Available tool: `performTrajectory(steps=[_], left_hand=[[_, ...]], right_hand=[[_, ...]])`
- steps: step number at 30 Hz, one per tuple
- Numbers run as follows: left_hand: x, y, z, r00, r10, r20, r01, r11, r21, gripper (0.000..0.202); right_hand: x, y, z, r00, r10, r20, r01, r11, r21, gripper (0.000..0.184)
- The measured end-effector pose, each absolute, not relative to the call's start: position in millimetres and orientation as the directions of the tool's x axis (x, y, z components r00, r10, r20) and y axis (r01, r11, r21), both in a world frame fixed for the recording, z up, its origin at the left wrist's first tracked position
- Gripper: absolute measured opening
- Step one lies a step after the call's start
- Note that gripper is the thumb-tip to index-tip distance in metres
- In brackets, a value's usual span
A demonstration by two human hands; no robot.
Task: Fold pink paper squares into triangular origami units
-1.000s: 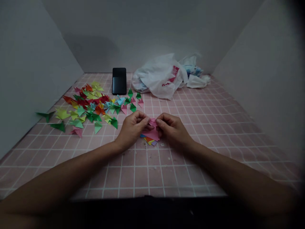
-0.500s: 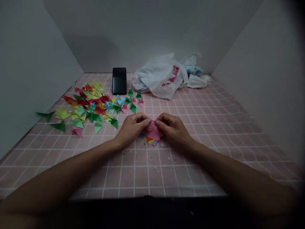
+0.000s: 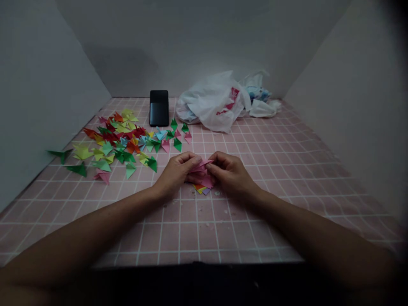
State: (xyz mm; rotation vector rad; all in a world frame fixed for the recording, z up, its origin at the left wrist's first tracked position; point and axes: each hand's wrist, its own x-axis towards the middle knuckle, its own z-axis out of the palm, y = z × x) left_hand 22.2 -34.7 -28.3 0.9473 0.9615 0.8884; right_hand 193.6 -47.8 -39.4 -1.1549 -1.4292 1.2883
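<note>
Between my hands is a folded piece of pink origami paper (image 3: 201, 165), its pointed end slanting up to the right. My left hand (image 3: 179, 171) pinches it between thumb and fingers. The fingers of my right hand (image 3: 230, 171) are closed on the paper's right end. Just below lies a small stack of coloured paper sheets (image 3: 201, 189), with pink, orange, yellow and purple edges showing; the hands cover part of it.
Left of my hands spreads a pile of folded paper pieces (image 3: 129, 145) in many colours. Behind them a black phone (image 3: 159, 108) lies near the back wall. A crumpled white plastic bag (image 3: 210, 100) sits at the back, on the pink checked tablecloth (image 3: 287, 170).
The pink paper has turned and narrowed between my fingers, its point now sticking out to the right. Both hands stay almost in place over the stack.
</note>
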Motion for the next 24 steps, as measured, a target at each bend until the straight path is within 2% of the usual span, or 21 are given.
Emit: performTrajectory(steps=[8, 15, 24], left_hand=[[22.8, -35.8, -30.3, 0.314, 0.915, -0.255, -0.209, 0.328, 0.921, 0.019], [22.8, -37.6, -27.7, 0.308, 0.91, -0.278, -0.212, 0.35, 0.912, 0.018], [22.9, -37.8, -26.0, 0.322, 0.903, -0.284, -0.204, 0.359, 0.911, 0.018]], right_hand=[[192.8, -48.9, -40.1, -0.201, 0.979, 0.043, 0.123, 0.068, -0.99, 0.015], [195.1, -48.5, -41.3, -0.213, 0.963, 0.163, 0.319, 0.227, -0.92, 0.013], [195.4, -48.7, -39.4, -0.21, 0.971, 0.11, 0.243, 0.161, -0.957, 0.014]])
